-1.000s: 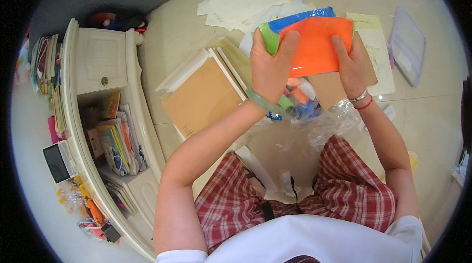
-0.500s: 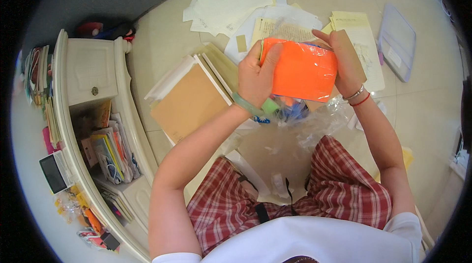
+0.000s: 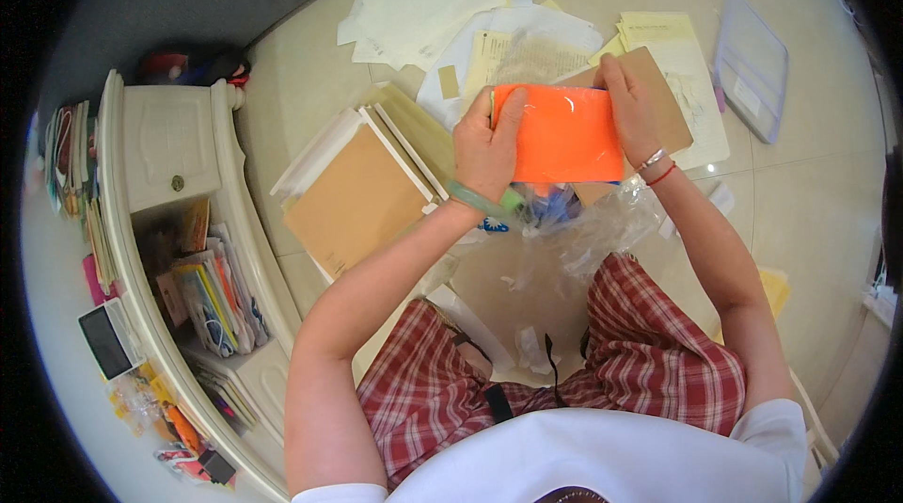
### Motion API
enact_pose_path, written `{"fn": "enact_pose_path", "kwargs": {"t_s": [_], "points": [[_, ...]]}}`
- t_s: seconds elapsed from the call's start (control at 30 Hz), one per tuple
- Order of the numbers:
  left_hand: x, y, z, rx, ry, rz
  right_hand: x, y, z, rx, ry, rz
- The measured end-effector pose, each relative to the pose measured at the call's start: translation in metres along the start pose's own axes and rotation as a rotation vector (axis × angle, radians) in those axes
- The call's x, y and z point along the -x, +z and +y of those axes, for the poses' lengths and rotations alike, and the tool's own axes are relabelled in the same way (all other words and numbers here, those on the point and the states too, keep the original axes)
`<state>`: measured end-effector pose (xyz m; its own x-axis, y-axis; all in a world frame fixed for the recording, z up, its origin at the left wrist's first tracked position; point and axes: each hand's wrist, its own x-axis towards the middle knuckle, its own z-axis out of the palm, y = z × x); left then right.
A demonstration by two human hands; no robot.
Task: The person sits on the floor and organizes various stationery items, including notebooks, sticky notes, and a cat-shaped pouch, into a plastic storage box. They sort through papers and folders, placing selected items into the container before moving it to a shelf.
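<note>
A pack of orange paper in shiny clear wrap (image 3: 569,136) is held up in front of me above the floor. My left hand (image 3: 486,141) grips its left side, thumb on the front and fingers hidden behind. At the pack's right edge, my right hand (image 3: 637,117) closes against the side, its fingertips near the top corner and partly out of sight. Thin green and blue edges peek out behind the orange face. Just below hangs or lies a crumpled clear plastic bag (image 3: 611,225), beside small blue and green items (image 3: 555,205).
Loose white papers (image 3: 423,4) and yellow sheets (image 3: 663,32) spread across the tiled floor. Brown folders (image 3: 357,202) are stacked at left, a brown card (image 3: 658,89) lies behind my right hand. A clear plastic case (image 3: 752,70) is far right; a white cabinet (image 3: 169,141) stands left.
My right hand has come in against the pack's right edge, its fingers less spread. The pack has levelled out and the whole view has shifted slightly.
</note>
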<state>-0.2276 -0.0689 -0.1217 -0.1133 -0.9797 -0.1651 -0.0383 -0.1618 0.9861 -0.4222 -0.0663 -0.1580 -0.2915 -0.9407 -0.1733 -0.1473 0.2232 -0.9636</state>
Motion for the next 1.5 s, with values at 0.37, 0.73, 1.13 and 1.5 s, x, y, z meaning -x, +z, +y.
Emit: {"fn": "enact_pose_path", "kwargs": {"t_s": [0.37, 0.73, 1.13, 1.5], "points": [[0.0, 0.018, -0.002, 0.016, 0.062, 0.051, 0.027, 0.001, -0.015, -0.191, 0.184, 0.256], [-0.012, 0.032, -0.006, -0.103, -0.087, -0.031, 0.02, 0.006, -0.004, -0.142, 0.011, 0.012], [0.0, 0.034, -0.012, 0.02, -0.335, -0.245, -0.019, -0.033, 0.051, 0.386, -0.196, 0.119], [0.039, -0.042, -0.072, -1.312, 0.366, -0.76, -0.028, -0.147, 0.144, 0.903, 0.05, 0.231]]}}
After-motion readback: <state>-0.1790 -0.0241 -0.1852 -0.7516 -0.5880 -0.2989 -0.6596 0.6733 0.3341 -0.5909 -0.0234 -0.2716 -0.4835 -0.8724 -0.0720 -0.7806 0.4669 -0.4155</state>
